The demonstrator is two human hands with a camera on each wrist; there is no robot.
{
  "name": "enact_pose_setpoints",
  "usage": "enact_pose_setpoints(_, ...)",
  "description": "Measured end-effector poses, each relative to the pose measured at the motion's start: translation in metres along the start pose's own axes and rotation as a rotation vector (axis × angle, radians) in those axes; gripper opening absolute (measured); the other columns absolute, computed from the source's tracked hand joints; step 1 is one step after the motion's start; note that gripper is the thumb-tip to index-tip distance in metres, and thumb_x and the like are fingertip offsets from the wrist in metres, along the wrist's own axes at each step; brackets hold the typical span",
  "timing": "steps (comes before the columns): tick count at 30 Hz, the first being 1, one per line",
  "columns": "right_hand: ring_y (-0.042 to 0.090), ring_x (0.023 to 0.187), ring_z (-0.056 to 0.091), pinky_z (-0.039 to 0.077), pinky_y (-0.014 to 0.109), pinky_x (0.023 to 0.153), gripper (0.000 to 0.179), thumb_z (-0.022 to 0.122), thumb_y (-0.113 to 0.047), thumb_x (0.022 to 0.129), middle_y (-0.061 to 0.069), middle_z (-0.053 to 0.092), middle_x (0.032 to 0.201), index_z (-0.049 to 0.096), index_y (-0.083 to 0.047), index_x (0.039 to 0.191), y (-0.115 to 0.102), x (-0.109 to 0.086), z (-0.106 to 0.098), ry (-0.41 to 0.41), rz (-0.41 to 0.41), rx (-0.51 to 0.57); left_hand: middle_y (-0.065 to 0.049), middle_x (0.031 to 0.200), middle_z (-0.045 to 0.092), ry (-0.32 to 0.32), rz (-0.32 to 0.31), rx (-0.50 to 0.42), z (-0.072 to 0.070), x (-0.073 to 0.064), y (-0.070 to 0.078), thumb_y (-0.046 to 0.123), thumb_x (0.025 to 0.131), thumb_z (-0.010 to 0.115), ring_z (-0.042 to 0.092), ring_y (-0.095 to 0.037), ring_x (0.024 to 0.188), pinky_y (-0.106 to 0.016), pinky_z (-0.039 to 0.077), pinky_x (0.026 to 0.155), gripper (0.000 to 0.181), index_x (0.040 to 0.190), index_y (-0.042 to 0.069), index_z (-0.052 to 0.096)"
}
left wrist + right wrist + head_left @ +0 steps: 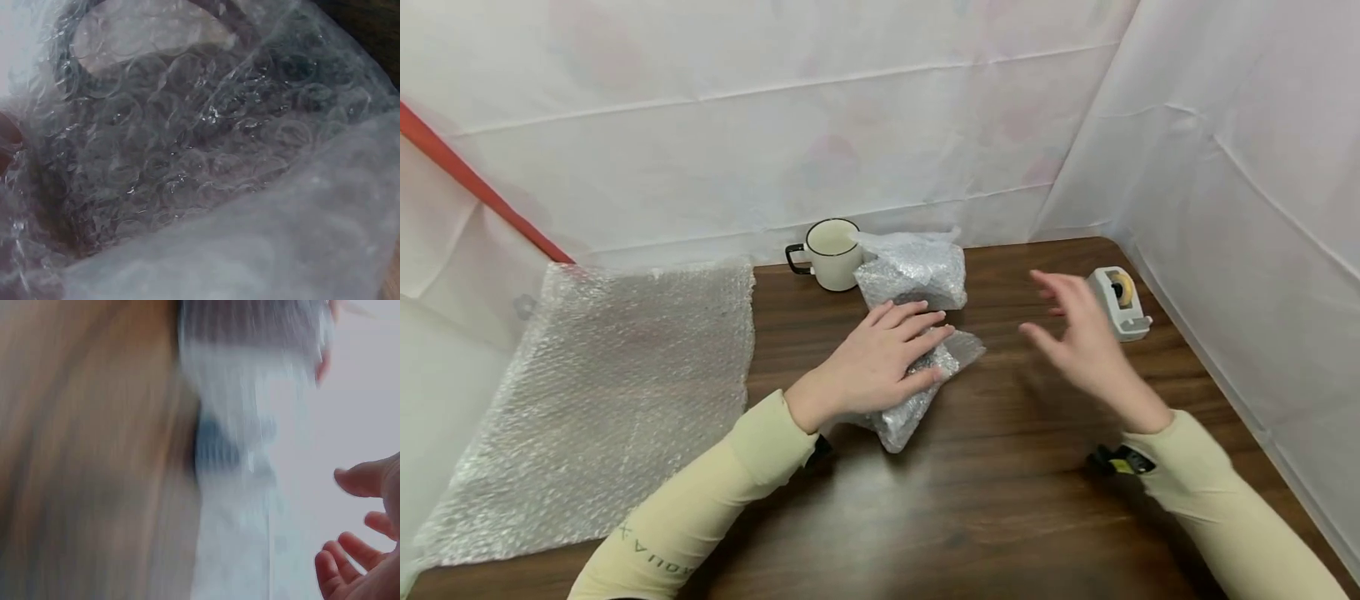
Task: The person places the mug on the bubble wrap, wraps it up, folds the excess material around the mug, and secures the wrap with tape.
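My left hand rests with spread fingers on a bundle of bubble wrap. Through the clear bubbles in the left wrist view, a dark curved edge shows inside the wrap. My right hand is off the table to the right, fingers apart, holding nothing. It is nearest to a white tape dispenser with a yellow roll. In the blurred right wrist view, the thumb and bent fingers appear at the right edge.
Behind the bundle stands another bubble-wrapped object, beside a cream mug with black rim and handle. A large sheet of bubble wrap lies flat on the left of the brown wooden table. Pale curtains enclose the back and sides.
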State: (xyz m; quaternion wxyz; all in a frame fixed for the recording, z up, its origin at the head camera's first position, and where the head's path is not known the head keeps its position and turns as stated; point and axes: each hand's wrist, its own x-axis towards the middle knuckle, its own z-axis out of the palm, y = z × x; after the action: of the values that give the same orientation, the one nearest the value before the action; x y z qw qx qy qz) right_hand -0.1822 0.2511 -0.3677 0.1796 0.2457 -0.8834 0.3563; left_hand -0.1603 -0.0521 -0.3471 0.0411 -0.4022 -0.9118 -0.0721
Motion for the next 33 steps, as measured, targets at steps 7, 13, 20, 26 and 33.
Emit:
enact_pose_setpoints(7, 0.053, 0.115, 0.039, 0.031, 0.062, 0.092, 0.066, 0.072, -0.009, 0.089, 0.038, 0.044, 0.127, 0.039, 0.010, 0.143, 0.071, -0.020, -0.063, -0.073, 0.398, -0.213, 0.004, 0.155, 0.041, -0.019, -0.023, 0.011, 0.004, 0.005, 0.006, 0.075, 0.093, 0.037, 0.025, -0.018, 0.146, -0.052, 0.017, 0.118, 0.077, 0.152, 0.026, 0.043)
enact_pose_setpoints(13, 0.051, 0.110, 0.047, 0.032, 0.062, 0.091, 0.071, 0.066, -0.026, 0.096, 0.038, 0.051, 0.120, 0.033, 0.015, 0.143, 0.112, -0.036, -0.079, -0.276, 0.563, -0.203, 0.003, 0.158, 0.035, -0.033, -0.036, 0.044, 0.004, 0.005, 0.007, 0.075, 0.093, 0.035, 0.023, -0.017, 0.147, -0.051, 0.016, 0.118, 0.078, 0.155, 0.027, 0.038)
enact_pose_setpoints(20, 0.018, 0.092, 0.055, 0.044, 0.030, 0.074, 0.063, 0.066, -0.022, 0.097, 0.026, 0.059, 0.111, 0.038, 0.011, 0.143, 0.129, -0.036, -0.076, -0.274, 0.593, -0.102, 0.003, 0.160, 0.033, -0.030, -0.051, 0.031, 0.004, 0.003, 0.006, 0.074, 0.094, 0.036, 0.021, -0.017, 0.148, -0.051, 0.015, 0.119, 0.077, 0.154, 0.026, 0.039)
enact_pose_setpoints(26, -0.006, 0.077, 0.049, 0.048, 0.018, 0.059, 0.059, 0.070, -0.008, 0.093, 0.001, 0.058, 0.096, 0.040, 0.006, 0.142, 0.136, -0.040, -0.071, -0.150, 0.623, 0.008, 0.004, 0.159, 0.034, -0.022, -0.046, 0.030, 0.005, 0.002, 0.006, 0.073, 0.094, 0.037, 0.022, -0.017, 0.148, -0.052, 0.017, 0.118, 0.075, 0.153, 0.027, 0.041)
enact_pose_setpoints(33, -0.007, 0.073, 0.045, 0.037, 0.018, 0.067, 0.049, 0.079, -0.008, 0.084, 0.005, 0.055, 0.092, 0.049, 0.001, 0.122, 0.130, -0.040, -0.061, 0.022, 0.599, -0.147, 0.003, 0.157, 0.037, -0.003, -0.056, 0.029, 0.003, -0.001, 0.004, 0.072, 0.094, 0.039, 0.023, -0.018, 0.147, -0.051, 0.016, 0.118, 0.074, 0.152, 0.026, 0.043)
